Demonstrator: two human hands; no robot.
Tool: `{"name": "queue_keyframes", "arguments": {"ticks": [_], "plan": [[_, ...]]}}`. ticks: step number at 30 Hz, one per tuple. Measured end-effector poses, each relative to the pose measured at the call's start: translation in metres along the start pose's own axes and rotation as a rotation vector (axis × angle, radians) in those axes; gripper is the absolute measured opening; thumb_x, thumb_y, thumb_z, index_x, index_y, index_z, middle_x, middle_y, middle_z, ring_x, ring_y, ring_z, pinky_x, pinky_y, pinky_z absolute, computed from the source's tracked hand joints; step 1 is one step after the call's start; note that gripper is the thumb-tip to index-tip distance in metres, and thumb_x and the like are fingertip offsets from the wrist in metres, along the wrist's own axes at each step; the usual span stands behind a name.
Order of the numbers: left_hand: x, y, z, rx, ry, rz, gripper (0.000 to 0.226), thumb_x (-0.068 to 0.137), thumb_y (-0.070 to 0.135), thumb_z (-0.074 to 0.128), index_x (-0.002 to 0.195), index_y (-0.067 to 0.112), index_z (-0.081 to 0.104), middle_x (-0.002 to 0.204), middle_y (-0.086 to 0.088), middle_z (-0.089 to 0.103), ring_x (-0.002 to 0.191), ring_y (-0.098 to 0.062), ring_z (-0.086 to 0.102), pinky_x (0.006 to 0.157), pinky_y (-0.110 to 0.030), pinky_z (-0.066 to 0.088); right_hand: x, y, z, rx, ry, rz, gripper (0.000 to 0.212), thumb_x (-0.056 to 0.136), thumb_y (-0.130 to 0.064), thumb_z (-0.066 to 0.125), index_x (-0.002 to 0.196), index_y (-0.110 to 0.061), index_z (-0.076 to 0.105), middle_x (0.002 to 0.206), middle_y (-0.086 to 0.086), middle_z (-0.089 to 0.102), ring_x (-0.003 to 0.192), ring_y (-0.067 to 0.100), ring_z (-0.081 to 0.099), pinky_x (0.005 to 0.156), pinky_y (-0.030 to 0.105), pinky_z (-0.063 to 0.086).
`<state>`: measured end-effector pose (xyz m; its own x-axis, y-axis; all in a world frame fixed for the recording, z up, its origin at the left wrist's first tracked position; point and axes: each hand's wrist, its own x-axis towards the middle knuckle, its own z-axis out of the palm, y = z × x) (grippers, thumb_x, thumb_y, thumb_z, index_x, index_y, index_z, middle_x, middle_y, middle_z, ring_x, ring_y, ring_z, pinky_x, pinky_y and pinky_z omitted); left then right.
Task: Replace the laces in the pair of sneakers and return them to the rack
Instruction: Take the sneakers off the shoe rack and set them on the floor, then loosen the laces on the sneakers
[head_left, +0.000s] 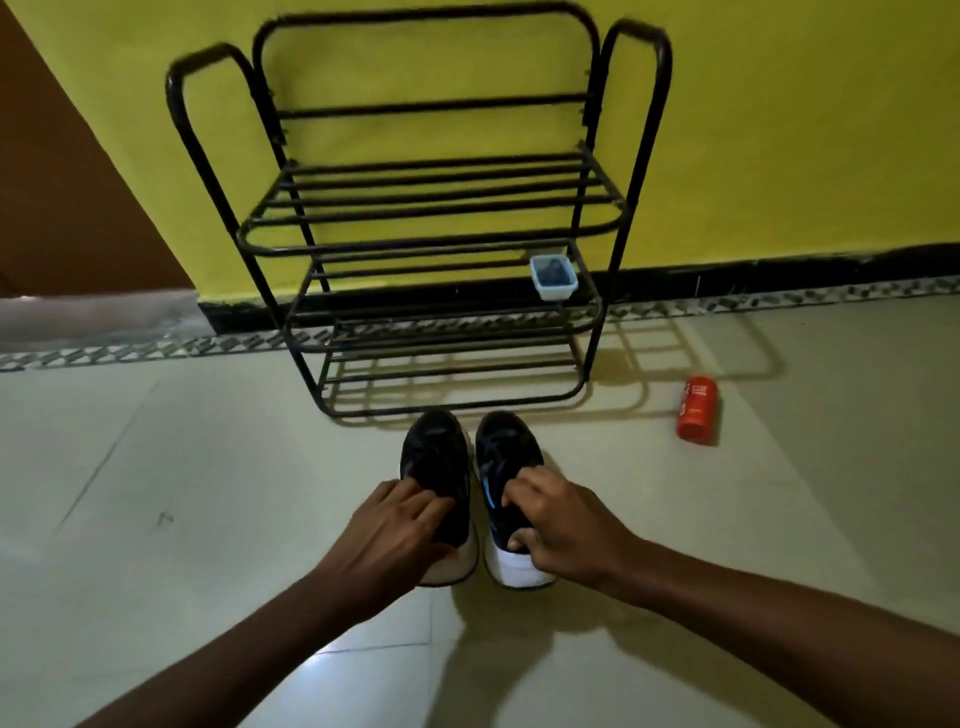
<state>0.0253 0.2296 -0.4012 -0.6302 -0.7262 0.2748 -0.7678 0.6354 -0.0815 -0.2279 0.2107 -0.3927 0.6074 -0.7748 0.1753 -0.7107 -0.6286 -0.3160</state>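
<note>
Black knit uppers, white foam soles: sneakers (470, 493) side by side on pale glossy tile (208, 467), toes just short of rack (431, 234). Left hand (395, 530) curled over left shoe's collar, fingers pinching into the opening; right hand (561, 525) clamped on right heel, thumb at the sole edge, fingertips tucked inside. Laces hidden under the hands, so progress hard to judge. Best handled by gripping firm at the stiff heel, lifting level, sliding soles flat across two bars. Rack of thin black tube, rounded corners, slatted shelves; small plastic tub (554, 277) on middle shelf. Orange can (697, 410) on floor, well right.
</note>
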Motion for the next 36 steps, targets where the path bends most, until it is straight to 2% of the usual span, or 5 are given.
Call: {"name": "queue_keyframes", "arguments": {"ticks": [6, 15, 19, 29, 36], "plan": [[-0.014, 0.004, 0.061, 0.006, -0.066, -0.012, 0.044, 0.09, 0.04, 0.05, 0.112, 0.008, 0.07, 0.09, -0.005, 0.069, 0.082, -0.029, 0.061, 0.076, -0.037, 0.05, -0.008, 0.024, 0.061, -0.004, 0.056, -0.002, 0.032, 0.067, -0.013, 0.081, 0.092, -0.007, 0.062, 0.088, 0.008, 0.058, 0.08, 0.031, 0.061, 0.051, 0.034, 0.052], [-0.021, 0.0, 0.077, -0.069, -0.172, -0.062, 0.041, 0.084, 0.048, 0.052, 0.105, 0.016, 0.067, 0.092, -0.001, 0.065, 0.086, -0.029, 0.062, 0.074, -0.037, 0.047, -0.019, 0.044, 0.089, 0.026, 0.143, -0.071, 0.037, 0.085, -0.027, 0.077, 0.11, -0.002, 0.066, 0.104, 0.014, 0.06, 0.097, 0.03, 0.057, 0.082, 0.036, 0.053], [0.006, 0.005, 0.048, -0.122, -0.024, -0.188, 0.04, 0.091, 0.06, 0.058, 0.098, 0.022, 0.068, 0.088, 0.005, 0.063, 0.084, -0.022, 0.055, 0.073, -0.036, 0.044, -0.021, 0.044, 0.086, 0.195, 0.324, 0.141, 0.038, 0.098, -0.038, 0.06, 0.116, -0.005, 0.065, 0.111, 0.01, 0.057, 0.103, 0.025, 0.054, 0.09, 0.032, 0.049], [0.124, -0.02, 0.084, -0.557, -0.341, -0.2, 0.023, 0.088, 0.029, 0.076, 0.105, 0.015, 0.07, 0.097, 0.005, 0.059, 0.085, -0.013, 0.062, 0.072, -0.022, 0.046, 0.021, 0.09, 0.1, 0.378, 0.282, 0.42, 0.034, 0.073, -0.013, 0.08, 0.105, -0.006, 0.071, 0.101, 0.007, 0.064, 0.088, 0.023, 0.066, 0.077, 0.028, 0.057], [0.121, -0.021, 0.104, -0.767, -0.2, -0.421, 0.007, 0.089, 0.016, 0.075, 0.089, 0.014, 0.068, 0.088, 0.003, 0.068, 0.081, -0.011, 0.066, 0.074, -0.028, 0.054, 0.012, 0.085, 0.124, 0.412, 0.397, 0.46, 0.027, 0.088, -0.011, 0.067, 0.114, -0.006, 0.066, 0.109, 0.007, 0.06, 0.096, 0.025, 0.065, 0.084, 0.043, 0.057]]}}
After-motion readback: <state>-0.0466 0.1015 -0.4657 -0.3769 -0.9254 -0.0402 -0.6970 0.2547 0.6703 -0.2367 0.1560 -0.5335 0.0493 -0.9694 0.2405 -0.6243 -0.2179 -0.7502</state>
